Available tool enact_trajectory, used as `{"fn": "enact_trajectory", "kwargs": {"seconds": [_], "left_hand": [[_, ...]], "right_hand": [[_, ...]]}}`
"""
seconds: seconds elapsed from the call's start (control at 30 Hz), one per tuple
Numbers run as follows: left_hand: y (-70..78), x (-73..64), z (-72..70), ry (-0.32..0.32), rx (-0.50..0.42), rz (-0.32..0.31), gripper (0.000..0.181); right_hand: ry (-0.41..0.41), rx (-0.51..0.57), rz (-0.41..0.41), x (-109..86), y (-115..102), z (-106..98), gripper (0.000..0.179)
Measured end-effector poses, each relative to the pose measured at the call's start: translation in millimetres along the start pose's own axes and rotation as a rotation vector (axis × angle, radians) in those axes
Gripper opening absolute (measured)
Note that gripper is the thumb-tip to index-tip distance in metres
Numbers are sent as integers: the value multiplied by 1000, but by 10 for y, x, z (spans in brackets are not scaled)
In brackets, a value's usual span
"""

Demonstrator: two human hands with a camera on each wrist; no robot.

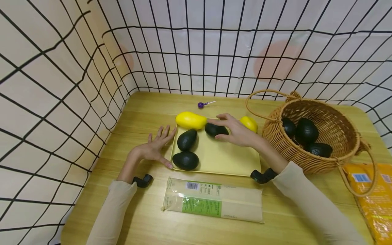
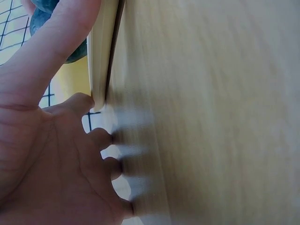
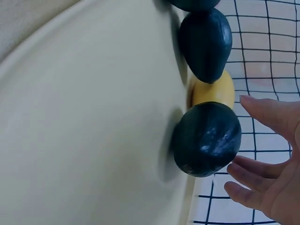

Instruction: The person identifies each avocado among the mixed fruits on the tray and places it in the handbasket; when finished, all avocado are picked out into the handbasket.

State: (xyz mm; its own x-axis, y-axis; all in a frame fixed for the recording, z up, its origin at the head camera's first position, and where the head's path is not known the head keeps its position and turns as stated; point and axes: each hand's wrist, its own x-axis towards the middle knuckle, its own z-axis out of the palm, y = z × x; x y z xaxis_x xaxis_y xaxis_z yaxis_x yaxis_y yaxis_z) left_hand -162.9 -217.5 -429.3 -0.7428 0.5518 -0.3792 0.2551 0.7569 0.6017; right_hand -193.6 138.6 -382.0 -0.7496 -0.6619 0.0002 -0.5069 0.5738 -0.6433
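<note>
On the yellow tray (image 1: 226,160), a dark green avocado (image 1: 215,130) lies at the far side, with my right hand (image 1: 235,132) over it. In the right wrist view, the thumb stands apart from this avocado (image 3: 207,139) and the other fingers are loosely spread close by; contact is unclear. My left hand (image 1: 153,147) has its fingers spread on the table, its thumb and forefinger at the tray's left edge. Two more avocados, an upper one (image 1: 187,140) and a lower one (image 1: 185,160), lie along that side. A yellow mango-like fruit (image 1: 191,120) occupies the far left corner.
Another yellow fruit (image 1: 248,124) lies at the far right, partly behind my right hand. A wicker basket (image 1: 281,149) with several avocados stands on the right. An orange packet (image 1: 375,204), a long noodle-like packet (image 1: 214,200) and a purple lollipop (image 1: 200,105) lie around. Black wire grid (image 1: 203,54) borders the table.
</note>
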Motion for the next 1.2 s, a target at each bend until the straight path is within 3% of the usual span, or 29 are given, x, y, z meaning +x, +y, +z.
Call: {"fn": "enact_trajectory", "kwargs": {"seconds": [0.47, 1.2], "left_hand": [[6, 5, -4, -1, 7, 0, 144], [7, -7, -4, 7, 1, -8, 144]], "right_hand": [[42, -30, 9, 101, 112, 91, 51], [19, -60, -29, 142, 148, 91, 52]]}}
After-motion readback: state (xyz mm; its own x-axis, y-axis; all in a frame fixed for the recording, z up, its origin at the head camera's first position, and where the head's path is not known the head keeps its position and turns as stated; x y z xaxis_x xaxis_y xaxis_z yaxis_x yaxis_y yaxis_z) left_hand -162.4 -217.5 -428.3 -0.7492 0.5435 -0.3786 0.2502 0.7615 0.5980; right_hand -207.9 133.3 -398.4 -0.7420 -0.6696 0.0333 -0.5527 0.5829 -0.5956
